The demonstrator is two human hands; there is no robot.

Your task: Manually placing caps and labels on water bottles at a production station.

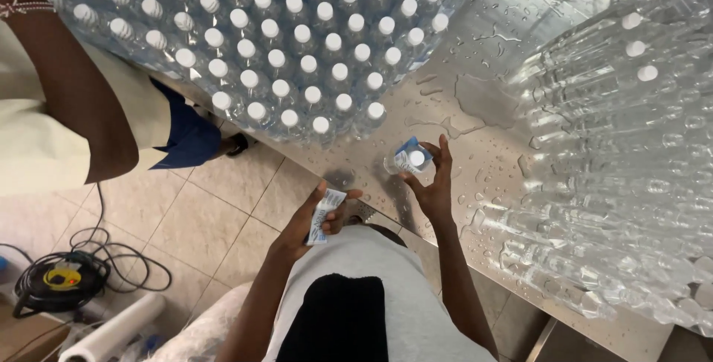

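Near the front edge of the wet steel table [475, 184]: right hand [434, 184] gripping a small clear bottle [405, 161], fingers seating a blue label [408, 150]; left hand [316, 217] closed on spare labels [324, 215]. Best kept upright, label squared before release; wet surface likely slippery.

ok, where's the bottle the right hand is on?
In the head view, the bottle stands on the wet steel table near its front edge, under the right hand, just below the big block of capped bottles.
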